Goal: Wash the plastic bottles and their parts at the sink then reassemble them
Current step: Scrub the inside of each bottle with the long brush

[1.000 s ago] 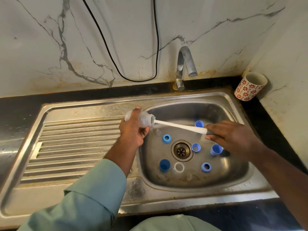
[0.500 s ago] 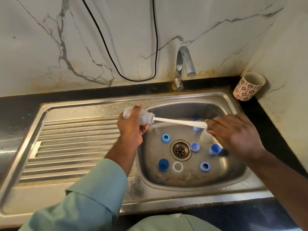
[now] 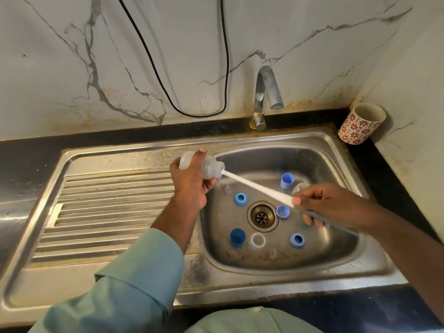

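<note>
My left hand (image 3: 192, 181) grips a small clear plastic bottle (image 3: 211, 165), held on its side over the left rim of the sink basin (image 3: 336, 251), mouth pointing right. A white brush (image 3: 257, 187) runs from the bottle's mouth down to my right hand (image 3: 326, 203), which pinches its handle over the basin. On the basin floor lie several blue caps and rings around the drain (image 3: 262, 215): a blue ring (image 3: 240, 198), a blue cap (image 3: 287, 180), a dark blue cap (image 3: 237, 237), a white ring (image 3: 258, 240) and another blue ring (image 3: 297, 240).
The tap (image 3: 265, 92) stands behind the basin, no water running. A ribbed draining board (image 3: 105, 212) lies to the left. A red-flowered cup (image 3: 360, 123) sits on the black counter at the back right. A black cable (image 3: 168, 92) hangs on the marble wall.
My right hand has dropped lower and drawn back to the right, so the brush now slants down from the bottle's mouth. My left hand and the bottle stayed nearly still.
</note>
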A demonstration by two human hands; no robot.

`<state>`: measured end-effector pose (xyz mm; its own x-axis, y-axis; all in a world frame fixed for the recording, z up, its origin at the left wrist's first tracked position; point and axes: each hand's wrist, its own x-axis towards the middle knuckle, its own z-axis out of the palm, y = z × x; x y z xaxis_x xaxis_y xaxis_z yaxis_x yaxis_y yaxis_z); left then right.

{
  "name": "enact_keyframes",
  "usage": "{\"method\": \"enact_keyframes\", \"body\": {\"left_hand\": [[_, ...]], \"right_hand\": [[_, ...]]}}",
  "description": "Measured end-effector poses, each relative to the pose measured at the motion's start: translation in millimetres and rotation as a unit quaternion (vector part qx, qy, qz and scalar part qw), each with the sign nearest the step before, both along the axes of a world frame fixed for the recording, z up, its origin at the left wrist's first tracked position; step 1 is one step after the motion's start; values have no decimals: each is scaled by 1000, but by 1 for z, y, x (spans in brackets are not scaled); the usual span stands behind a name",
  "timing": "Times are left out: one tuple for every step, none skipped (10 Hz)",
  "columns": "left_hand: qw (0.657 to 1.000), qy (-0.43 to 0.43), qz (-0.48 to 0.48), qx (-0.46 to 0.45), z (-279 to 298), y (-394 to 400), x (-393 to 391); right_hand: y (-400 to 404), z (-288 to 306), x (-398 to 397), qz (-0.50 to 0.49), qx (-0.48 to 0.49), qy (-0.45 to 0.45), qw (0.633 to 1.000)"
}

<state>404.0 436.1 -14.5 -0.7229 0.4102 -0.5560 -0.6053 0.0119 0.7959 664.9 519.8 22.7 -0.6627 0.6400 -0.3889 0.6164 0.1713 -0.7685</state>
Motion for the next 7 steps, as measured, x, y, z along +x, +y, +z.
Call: {"method": "enact_keyframes", "body": {"left_hand": [[1000, 2, -23, 3, -1, -1, -2], [1000, -12, -25, 1, -2, -1, 1], [999, -50, -6, 21, 0, -2, 2], [999, -47, -13, 19, 2, -2, -3], [998, -53, -22, 16, 2, -5, -3], [997, -73, -29, 7, -1, -7, -2], [993, -103, -54, 1, 1, -8, -6]], "right_hand": [[4, -12, 7, 54, 27, 7, 998], [12, -21, 13, 93, 476, -61, 872], [4, -13, 3, 13, 179, 0, 984], [0, -22, 0, -36, -123, -5, 992], [7, -39, 9, 85, 433, -71, 895], [12, -41, 11, 64, 580, -42, 811], [7, -30, 3, 18, 133, -19, 991]]}}
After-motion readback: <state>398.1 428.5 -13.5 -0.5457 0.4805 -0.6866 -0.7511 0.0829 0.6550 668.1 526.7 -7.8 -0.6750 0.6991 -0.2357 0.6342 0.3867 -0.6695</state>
